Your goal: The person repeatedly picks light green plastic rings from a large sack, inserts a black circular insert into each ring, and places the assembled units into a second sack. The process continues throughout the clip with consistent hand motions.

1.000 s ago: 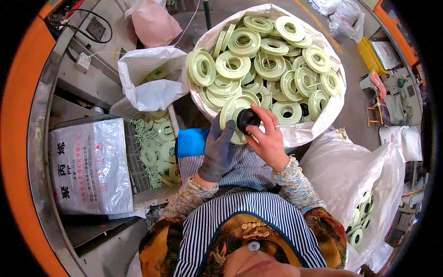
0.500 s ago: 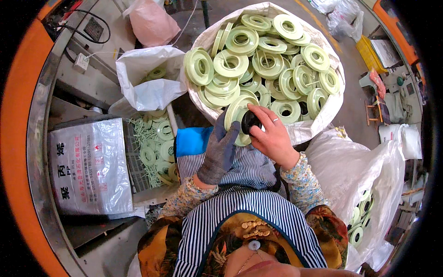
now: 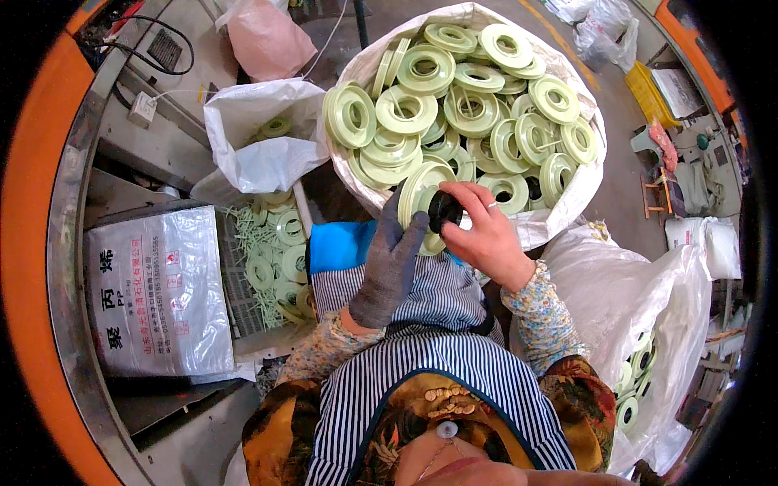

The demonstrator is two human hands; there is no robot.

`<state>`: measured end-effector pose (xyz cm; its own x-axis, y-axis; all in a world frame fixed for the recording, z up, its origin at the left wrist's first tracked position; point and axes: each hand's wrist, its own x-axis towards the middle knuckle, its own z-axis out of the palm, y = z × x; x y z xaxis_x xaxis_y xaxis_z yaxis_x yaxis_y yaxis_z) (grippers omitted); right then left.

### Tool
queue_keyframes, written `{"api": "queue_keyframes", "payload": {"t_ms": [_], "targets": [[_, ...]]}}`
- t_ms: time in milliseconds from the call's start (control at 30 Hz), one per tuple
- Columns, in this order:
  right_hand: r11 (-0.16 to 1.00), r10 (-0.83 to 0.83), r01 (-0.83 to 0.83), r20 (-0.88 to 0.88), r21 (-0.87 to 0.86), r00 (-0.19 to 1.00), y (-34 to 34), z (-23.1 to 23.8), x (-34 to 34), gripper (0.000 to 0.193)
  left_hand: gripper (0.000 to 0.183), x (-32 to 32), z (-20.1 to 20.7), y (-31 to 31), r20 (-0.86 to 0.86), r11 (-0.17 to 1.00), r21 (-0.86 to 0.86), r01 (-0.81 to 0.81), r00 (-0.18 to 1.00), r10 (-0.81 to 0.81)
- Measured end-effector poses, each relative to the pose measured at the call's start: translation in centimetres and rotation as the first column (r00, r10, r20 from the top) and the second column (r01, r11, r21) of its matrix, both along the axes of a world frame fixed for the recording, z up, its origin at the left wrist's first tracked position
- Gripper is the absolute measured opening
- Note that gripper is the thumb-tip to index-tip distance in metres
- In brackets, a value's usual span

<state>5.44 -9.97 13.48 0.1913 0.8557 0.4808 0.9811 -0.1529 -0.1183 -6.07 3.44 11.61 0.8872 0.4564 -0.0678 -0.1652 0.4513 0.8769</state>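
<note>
In front of my apron, my left hand [image 3: 382, 271] wears a grey glove and is closed on a pale green plastic flanged ring [image 3: 417, 188], held tilted on edge. My bare right hand [image 3: 491, 243], with a finger ring on it, pinches a black round plastic piece [image 3: 443, 212] between thumb and fingers. The black piece sits at the centre of the green ring's right face; whether it is seated in the hole I cannot tell. Just beyond my hands, a large white woven sack [image 3: 585, 190] is heaped with similar green rings [image 3: 405, 111].
On the left, a crate [image 3: 304, 212] holds green rings and thin scraps, beside a printed white sack [image 3: 162, 292]. A smaller white bag [image 3: 271, 166] stands behind it. At right, a translucent bag [image 3: 616, 283] contains green rings with black centres. A yellow crate [image 3: 652, 95] is farther off.
My right hand and forearm have shifted slightly to the right with the black piece, and more of that piece shows. The green ring has moved a little right in my left hand.
</note>
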Motion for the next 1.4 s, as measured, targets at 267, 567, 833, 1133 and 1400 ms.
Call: {"api": "queue_keyframes", "payload": {"t_ms": [267, 567, 833, 1133, 1400], "targets": [[0.773, -0.634, 0.439, -0.549, -0.458, 0.545, 1.4, 0.4, -1.6, 0.065, 0.051, 0.5, -1.9, 0.3, -0.014, 0.902, 0.431, -0.029, 0.999, 0.039], [0.988, -0.139, 0.119, -0.242, -0.095, 0.960, -0.7, -1.5, -1.4, 0.093, 0.062, -0.4, -2.5, 1.7, 0.143, 0.359, 0.926, -0.119, 0.989, -0.041], [0.973, -0.205, 0.155, -0.331, -0.172, 0.921, -1.2, -1.0, -2.1, 0.086, 0.059, -0.5, -3.0, 1.5, 0.121, 0.491, 0.865, -0.105, 0.993, -0.001], [0.980, -0.091, 0.147, -0.351, 0.135, 0.932, -0.7, -1.5, -1.4, 0.079, 0.051, -0.6, -2.8, 1.0, 0.187, 0.543, 0.826, -0.149, 0.982, -0.015], [0.988, -0.152, 0.143, -0.295, -0.052, 0.943, -1.3, -0.9, -1.5, 0.084, 0.050, -0.2, -0.8, -0.2, -0.027, 0.884, 0.467, 0.018, 1.000, -0.006]]}}
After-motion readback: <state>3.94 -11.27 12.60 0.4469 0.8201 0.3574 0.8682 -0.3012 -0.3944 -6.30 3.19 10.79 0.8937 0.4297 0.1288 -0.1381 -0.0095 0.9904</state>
